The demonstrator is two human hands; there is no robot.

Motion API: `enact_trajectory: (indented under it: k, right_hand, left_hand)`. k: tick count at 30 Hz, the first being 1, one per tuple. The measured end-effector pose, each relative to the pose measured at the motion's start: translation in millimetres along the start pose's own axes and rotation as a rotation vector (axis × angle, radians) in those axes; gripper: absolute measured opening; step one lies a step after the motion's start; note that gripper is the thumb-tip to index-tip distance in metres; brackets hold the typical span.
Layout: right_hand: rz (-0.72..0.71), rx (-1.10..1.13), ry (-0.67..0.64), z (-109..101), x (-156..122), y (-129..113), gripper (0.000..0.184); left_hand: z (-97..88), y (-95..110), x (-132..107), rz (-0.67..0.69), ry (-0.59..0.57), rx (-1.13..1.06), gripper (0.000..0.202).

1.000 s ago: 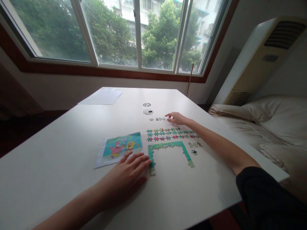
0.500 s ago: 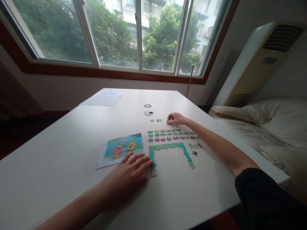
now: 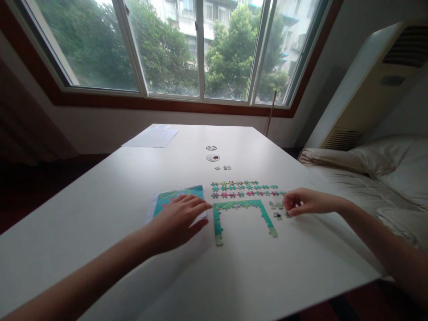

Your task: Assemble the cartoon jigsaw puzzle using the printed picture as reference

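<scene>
My left hand (image 3: 180,220) reaches over the cartoon picture sheet (image 3: 197,191), fingers stretched out, holding nothing and covering much of the picture. Its fingertips come close to the upper left corner of the joined puzzle border (image 3: 237,204), a green three-sided frame open toward me. On the right, my right hand (image 3: 306,201) is closed in a pinch on a small jigsaw piece (image 3: 288,214), low over the table. Just left of it lie a dark-spotted piece (image 3: 277,216) and a few pale pieces (image 3: 276,205). Beyond the border, loose pieces (image 3: 234,195) form three rows.
Farther back on the white table (image 3: 100,200) are a few pale pieces (image 3: 227,167), two round discs (image 3: 213,158) and a sheet of paper (image 3: 152,137). A cream sofa (image 3: 361,169) stands along the table's right side, with windows behind.
My right hand has come from the pale pieces at the back toward me and right, bringing a piece beside the dark-spotted one. My left hand has shifted farther over the picture sheet.
</scene>
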State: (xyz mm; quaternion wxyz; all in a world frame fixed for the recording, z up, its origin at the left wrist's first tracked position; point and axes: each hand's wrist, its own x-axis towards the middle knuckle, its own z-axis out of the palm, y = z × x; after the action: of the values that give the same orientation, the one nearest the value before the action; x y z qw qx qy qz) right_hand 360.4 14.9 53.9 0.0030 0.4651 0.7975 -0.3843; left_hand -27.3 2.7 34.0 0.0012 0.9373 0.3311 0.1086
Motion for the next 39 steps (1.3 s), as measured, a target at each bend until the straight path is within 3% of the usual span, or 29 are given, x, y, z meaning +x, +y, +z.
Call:
enact_trajectory:
  k: [6, 13, 20, 28, 34, 39]
  right_hand:
    - [0.018, -0.011, 0.071, 9, -1, 9, 0.026]
    - [0.051, -0.048, 0.124, 13, -1, 15, 0.031]
    - [0.038, -0.095, 0.202, 6, -3, 1, 0.036]
    - [-0.057, -0.178, 0.118, -3, 17, -8, 0.033]
    - [-0.133, -0.196, 0.091, -3, 33, -20, 0.028]
    - [-0.197, -0.173, 0.103, 8, 45, -27, 0.028]
  left_hand:
    - [-3.3, -40, 54, -0.165, -0.045, 0.032, 0.027]
    - [29.8, -78, 112, -0.304, -0.029, 0.028, 0.022]
    - [56.1, -92, 147, -0.436, 0.026, 0.016, 0.028]
    - [61.6, -93, 162, -0.502, 0.055, -0.043, 0.028]
    - [58.2, -99, 156, -0.435, 0.026, -0.217, 0.028]
    - [51.3, -78, 143, -0.35, 0.105, -0.457, 0.018]
